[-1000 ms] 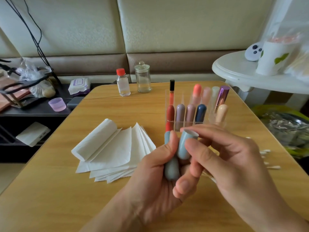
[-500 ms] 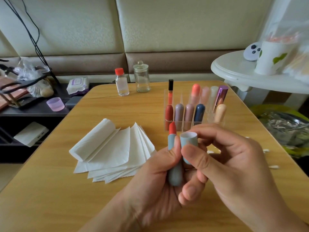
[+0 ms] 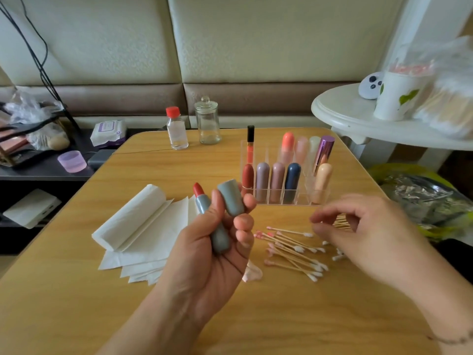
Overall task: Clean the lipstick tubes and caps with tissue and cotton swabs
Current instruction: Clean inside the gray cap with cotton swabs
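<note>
My left hand (image 3: 204,257) grips the grey lipstick tube (image 3: 213,224) and its grey cap (image 3: 231,198) together, held above the table centre. My right hand (image 3: 368,237), fingers loosely curled and empty, hovers over the wooden cotton swabs (image 3: 291,249) at three o'clock; I should pinch one clean swab mid-stick.

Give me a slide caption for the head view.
Left hand holds open lipstick and cap; right hand reaches over cotton swabs.

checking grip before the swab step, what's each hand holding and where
Left hand grips the grey lipstick tube around its lower body and pinches its cap. Right hand holds nothing.
</note>
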A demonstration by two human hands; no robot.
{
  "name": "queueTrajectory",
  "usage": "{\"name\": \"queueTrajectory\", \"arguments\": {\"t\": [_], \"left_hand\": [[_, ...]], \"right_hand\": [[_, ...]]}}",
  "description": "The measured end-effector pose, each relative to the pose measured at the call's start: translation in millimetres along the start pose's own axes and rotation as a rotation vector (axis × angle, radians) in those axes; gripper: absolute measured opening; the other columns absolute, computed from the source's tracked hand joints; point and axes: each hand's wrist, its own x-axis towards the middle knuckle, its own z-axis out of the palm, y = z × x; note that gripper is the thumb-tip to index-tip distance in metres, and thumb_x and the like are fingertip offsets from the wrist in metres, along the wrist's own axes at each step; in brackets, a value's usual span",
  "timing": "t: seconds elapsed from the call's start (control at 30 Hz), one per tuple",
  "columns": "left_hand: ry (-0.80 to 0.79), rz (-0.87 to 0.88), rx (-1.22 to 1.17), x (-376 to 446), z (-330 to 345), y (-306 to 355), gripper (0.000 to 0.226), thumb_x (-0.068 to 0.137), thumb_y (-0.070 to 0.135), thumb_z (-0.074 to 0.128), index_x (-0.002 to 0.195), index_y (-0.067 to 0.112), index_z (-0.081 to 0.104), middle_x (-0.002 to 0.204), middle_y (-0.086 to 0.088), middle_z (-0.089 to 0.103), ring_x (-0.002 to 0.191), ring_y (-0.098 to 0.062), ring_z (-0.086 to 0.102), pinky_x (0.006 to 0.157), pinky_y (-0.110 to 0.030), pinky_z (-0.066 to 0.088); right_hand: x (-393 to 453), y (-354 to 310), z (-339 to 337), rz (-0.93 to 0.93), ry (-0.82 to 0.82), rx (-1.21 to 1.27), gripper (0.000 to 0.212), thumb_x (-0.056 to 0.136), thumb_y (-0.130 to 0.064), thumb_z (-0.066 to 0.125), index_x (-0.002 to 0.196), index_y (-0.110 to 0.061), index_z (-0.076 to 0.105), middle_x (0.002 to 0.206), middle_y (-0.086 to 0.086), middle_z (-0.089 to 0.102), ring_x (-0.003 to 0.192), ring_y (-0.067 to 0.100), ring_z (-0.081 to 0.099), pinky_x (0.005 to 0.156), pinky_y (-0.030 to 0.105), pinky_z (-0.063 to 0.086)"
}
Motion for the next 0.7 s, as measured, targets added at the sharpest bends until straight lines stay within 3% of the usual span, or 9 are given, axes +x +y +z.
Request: {"name": "queueTrajectory", "arguments": {"t": [0.07, 0.17, 0.27, 0.33, 0.4, 0.47, 0.53, 0.6, 0.7], "left_hand": [[0.064, 0.0, 0.005, 0.3, 2.4, 0.1, 0.039, 0.091, 0.028, 0.055, 0.071, 0.001, 0.075, 0.076, -0.008, 0.062, 0.049, -0.006, 0.054, 0.044, -0.014, 0.05], [0.124, 0.021, -0.001, 0.6, 5.1, 0.4, 0.035, 0.085, 0.027, 0.056, 0.084, -0.005, 0.069, 0.082, -0.012, 0.066, 0.054, -0.008, 0.061, 0.047, -0.015, 0.052], [0.197, 0.049, 0.02, 1.9, 4.5, 0.6, 0.029, 0.084, 0.023, 0.059, 0.096, -0.003, 0.062, 0.09, -0.017, 0.071, 0.062, -0.014, 0.068, 0.051, -0.017, 0.055], [0.224, 0.054, 0.038, 2.5, 3.5, -0.1, 0.029, 0.083, 0.022, 0.06, 0.099, -0.002, 0.062, 0.091, -0.018, 0.071, 0.067, -0.016, 0.07, 0.055, -0.018, 0.057], [0.231, 0.045, 0.06, 3.0, 4.0, -1.3, 0.031, 0.079, 0.021, 0.061, 0.099, -0.003, 0.062, 0.09, -0.018, 0.071, 0.07, -0.017, 0.071, 0.057, -0.019, 0.058], [0.222, 0.028, 0.078, 3.3, 4.3, -2.3, 0.032, 0.078, 0.02, 0.061, 0.099, -0.004, 0.063, 0.09, -0.019, 0.071, 0.07, -0.016, 0.071, 0.056, -0.019, 0.058], [0.216, 0.008, 0.086, 2.4, 4.3, -2.1, 0.032, 0.08, 0.021, 0.061, 0.098, -0.005, 0.064, 0.089, -0.019, 0.07, 0.067, -0.015, 0.07, 0.053, -0.019, 0.057], [0.22, -0.007, 0.09, 2.1, 4.0, -1.3, 0.032, 0.083, 0.023, 0.06, 0.097, -0.005, 0.065, 0.09, -0.019, 0.07, 0.065, -0.015, 0.069, 0.051, -0.019, 0.056], [0.231, -0.02, 0.079, 2.4, 3.8, -1.1, 0.03, 0.083, 0.023, 0.06, 0.09, -0.006, 0.069, 0.088, -0.019, 0.069, 0.062, -0.015, 0.067, 0.05, -0.019, 0.056]], "right_hand": [[-0.5, -3.6, 2.5, -0.012, -0.01, -0.082, 0.007, 0.082, -0.038, 0.076, 0.081, -0.044, 0.072, 0.085, -0.026, 0.065, 0.076, -0.01, 0.056, 0.059, 0.014, 0.041], [-0.7, -6.1, 9.5, -0.027, -0.054, -0.32, 0.01, 0.086, -0.049, 0.068, 0.096, -0.048, 0.071, 0.1, -0.031, 0.061, 0.098, 0.0, 0.053, 0.078, 0.031, 0.051], [5.1, 10.0, -6.7, 0.11, 0.007, -0.452, 0.01, 0.091, -0.043, 0.066, 0.097, -0.051, 0.068, 0.097, -0.028, 0.057, 0.093, 0.005, 0.051, 0.063, 0.029, 0.047], [9.9, 25.3, -17.1, 0.184, 0.047, -0.46, 0.012, 0.092, -0.041, 0.066, 0.099, -0.049, 0.07, 0.095, -0.024, 0.058, 0.093, 0.008, 0.053, 0.062, 0.028, 0.046], [13.6, 30.7, -17.6, 0.185, 0.007, -0.409, 0.013, 0.089, -0.047, 0.066, 0.101, -0.05, 0.07, 0.104, -0.02, 0.062, 0.104, 0.014, 0.055, 0.078, 0.037, 0.052], [15.3, 27.3, -12.0, 0.178, -0.074, -0.357, 0.017, 0.086, -0.054, 0.065, 0.102, -0.049, 0.07, 0.111, -0.02, 0.062, 0.116, 0.015, 0.051, 0.093, 0.041, 0.049], [15.9, 26.2, -7.4, 0.153, -0.104, -0.348, 0.019, 0.084, -0.054, 0.067, 0.102, -0.048, 0.071, 0.11, -0.023, 0.058, 0.118, 0.013, 0.046, 0.097, 0.039, 0.043], [16.2, 23.2, -8.1, 0.111, -0.066, -0.345, 0.01, 0.085, -0.05, 0.069, 0.095, -0.048, 0.07, 0.105, -0.027, 0.055, 0.114, 0.011, 0.045, 0.093, 0.035, 0.041], [13.6, 21.8, -14.4, 0.078, -0.064, -0.253, 0.007, 0.088, -0.045, 0.068, 0.082, -0.045, 0.066, 0.092, -0.028, 0.058, 0.086, 0.0, 0.051, 0.07, 0.022, 0.039]]}}
